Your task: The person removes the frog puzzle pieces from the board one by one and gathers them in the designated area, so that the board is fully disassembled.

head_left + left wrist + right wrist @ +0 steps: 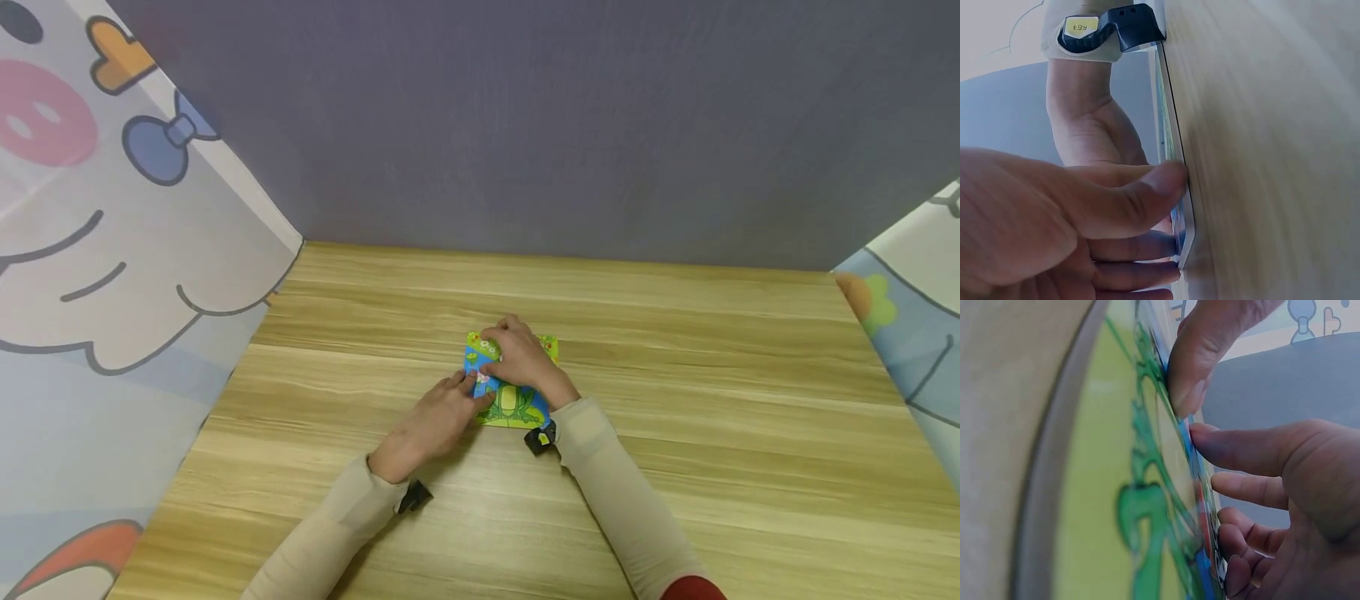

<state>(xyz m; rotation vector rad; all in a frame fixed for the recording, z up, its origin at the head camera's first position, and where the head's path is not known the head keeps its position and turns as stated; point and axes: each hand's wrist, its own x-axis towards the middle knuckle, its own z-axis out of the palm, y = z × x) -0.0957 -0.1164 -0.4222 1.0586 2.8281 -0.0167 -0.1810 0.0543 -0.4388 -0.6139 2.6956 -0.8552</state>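
A thin, square picture board (510,401) with a green frog on blue and yellow-green lies flat on the table. My left hand (437,418) rests at its left side, thumb over the near-left part. In the left wrist view, that thumb (1163,181) presses at the board's edge, the other fingers reaching along it. From the right, my right hand (521,354) arches over the upper half and covers part of the picture. The right wrist view shows its thumb and bent fingers (1250,487) touching the printed surface, spread apart.
The wood-grain table (697,375) stretches to both sides. A grey partition (562,125) stands along its far edge, with cartoon-printed walls (150,275) at left and right. Each wrist wears a black camera mount (412,497), low beside the table surface.
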